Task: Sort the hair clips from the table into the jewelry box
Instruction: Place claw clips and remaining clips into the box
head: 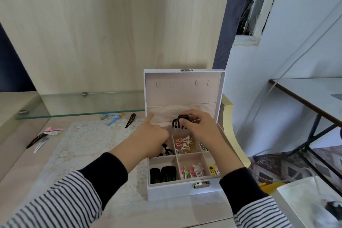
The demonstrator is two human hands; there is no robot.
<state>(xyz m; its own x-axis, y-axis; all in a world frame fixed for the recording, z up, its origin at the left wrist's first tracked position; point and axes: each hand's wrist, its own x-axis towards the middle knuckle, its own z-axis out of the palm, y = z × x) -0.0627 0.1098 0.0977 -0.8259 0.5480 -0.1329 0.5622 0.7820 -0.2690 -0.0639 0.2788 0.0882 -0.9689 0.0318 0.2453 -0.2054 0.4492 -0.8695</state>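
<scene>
Pinching a glossy black claw clip in right hand fingers above the white jewelry box, left hand forefinger pointing, remaining fingers curled inside.

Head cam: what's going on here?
A person is sorting hair clips into an open white jewelry box. The right hand holds a black claw clip over the box's back compartments. The left hand rests at the back-left compartment, index finger pointing out. Several compartments already hold clips. A few snap clips remain on the table: a blue and black group under the glass shelf and a pink and black group at far left.
</scene>
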